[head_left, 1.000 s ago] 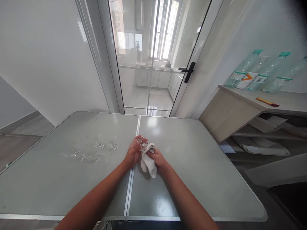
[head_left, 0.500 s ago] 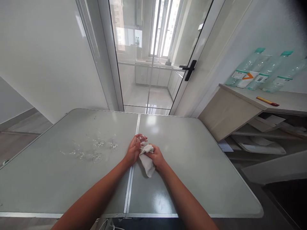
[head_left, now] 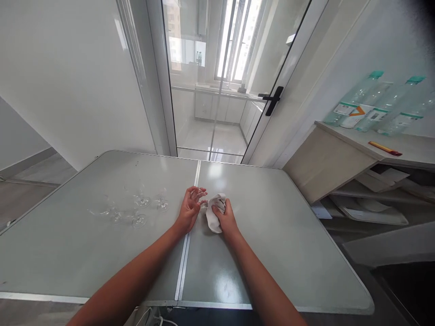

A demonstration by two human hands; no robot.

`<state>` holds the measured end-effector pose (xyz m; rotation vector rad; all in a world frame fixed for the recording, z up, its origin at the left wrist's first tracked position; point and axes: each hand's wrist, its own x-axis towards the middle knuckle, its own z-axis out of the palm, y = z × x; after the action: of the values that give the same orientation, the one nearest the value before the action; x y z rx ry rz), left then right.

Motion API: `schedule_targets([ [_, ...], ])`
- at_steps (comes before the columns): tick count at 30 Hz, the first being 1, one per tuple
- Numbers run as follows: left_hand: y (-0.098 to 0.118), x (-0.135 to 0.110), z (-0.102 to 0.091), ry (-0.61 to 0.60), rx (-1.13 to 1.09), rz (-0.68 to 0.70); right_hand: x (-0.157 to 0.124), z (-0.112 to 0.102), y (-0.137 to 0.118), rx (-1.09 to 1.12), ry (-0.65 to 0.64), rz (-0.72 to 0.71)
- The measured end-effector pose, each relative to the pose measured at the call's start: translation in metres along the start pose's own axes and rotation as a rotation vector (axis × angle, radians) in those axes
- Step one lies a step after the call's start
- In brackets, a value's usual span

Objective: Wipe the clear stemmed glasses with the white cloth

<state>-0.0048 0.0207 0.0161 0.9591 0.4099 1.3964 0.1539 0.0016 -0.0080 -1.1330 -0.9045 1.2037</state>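
My left hand (head_left: 189, 210) is closed around the bowl of a clear stemmed glass (head_left: 196, 194), held above the middle seam of the table. The glass lies tilted, its stem side pointing right toward the cloth. In my right hand (head_left: 227, 218) a white cloth (head_left: 214, 221) is bunched up, gripped between thumb and fingers. Cloth and glass are close together at the foot end; whether they touch I cannot tell. Left of my hands stand several clear stemmed glasses, among them one glass (head_left: 162, 204) nearest to my left hand and another glass (head_left: 139, 221) closer to me.
The grey-green table (head_left: 288, 253) has a metal strip down its middle. Beyond its far edge is a glass door with a black handle (head_left: 273, 100). On the right, a wooden shelf unit (head_left: 340, 158) carries plastic bottles (head_left: 365, 104) and a yellow-red packet (head_left: 385, 148).
My right hand has shifted slightly right and up with the cloth, which is now more gathered. The fingers of my left hand have moved around the glass. The view has turned a little.
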Motion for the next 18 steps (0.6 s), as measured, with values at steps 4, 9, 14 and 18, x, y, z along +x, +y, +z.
schedule_targets([
  [4, -0.002, -0.004, 0.003, -0.096, 0.057, 0.014, 0.005, -0.004, 0.005, -0.194, 0.073, -0.074],
  [9, -0.011, -0.009, 0.000, -0.243, 0.108, -0.004, 0.010, -0.013, 0.010, -0.313, 0.176, -0.059],
  [14, -0.014, -0.012, -0.001, -0.293, 0.132, -0.012, 0.009, -0.026, 0.004, -0.325, 0.451, -0.207],
  [18, -0.011, -0.011, 0.001, -0.256, 0.135, 0.026, 0.010, -0.024, -0.001, -0.152, 0.455, -0.237],
])
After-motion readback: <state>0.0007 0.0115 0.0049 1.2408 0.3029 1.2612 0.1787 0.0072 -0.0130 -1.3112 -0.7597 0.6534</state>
